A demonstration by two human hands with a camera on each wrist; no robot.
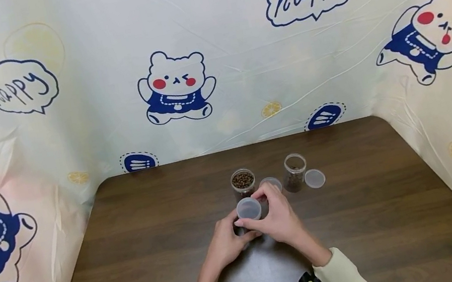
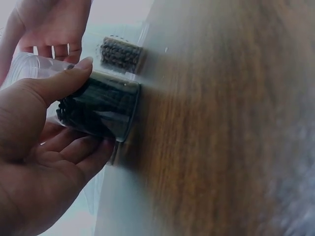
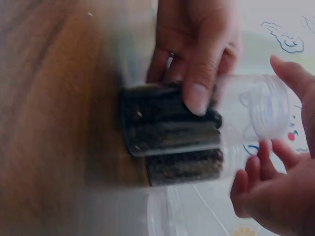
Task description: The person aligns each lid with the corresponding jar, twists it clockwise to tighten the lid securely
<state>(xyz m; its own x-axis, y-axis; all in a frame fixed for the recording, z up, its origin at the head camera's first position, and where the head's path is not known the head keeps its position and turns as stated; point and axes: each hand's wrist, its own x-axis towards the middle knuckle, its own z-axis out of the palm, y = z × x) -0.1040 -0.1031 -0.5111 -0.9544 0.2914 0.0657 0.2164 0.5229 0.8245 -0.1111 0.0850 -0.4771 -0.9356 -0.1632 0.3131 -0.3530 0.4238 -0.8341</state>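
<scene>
A clear jar (image 2: 110,105) (image 3: 167,120) with dark contents in its lower part stands on the table, a translucent lid (image 1: 249,208) on its top. My left hand (image 1: 225,243) (image 2: 44,152) (image 3: 204,44) grips its side, thumb on one side and fingers round the other. The thumb and forefinger of my right hand (image 1: 279,217) (image 2: 56,22) (image 3: 285,187) hold the lid's rim from opposite sides; the other fingers are partly hidden in the head view.
Just behind is an uncovered jar (image 1: 243,179) full of brown beans. To its right stands another uncovered jar (image 1: 295,173) with dark contents lower down. One loose lid (image 1: 272,183) lies between them, partly behind my right hand, and another lid (image 1: 315,178) lies at the right.
</scene>
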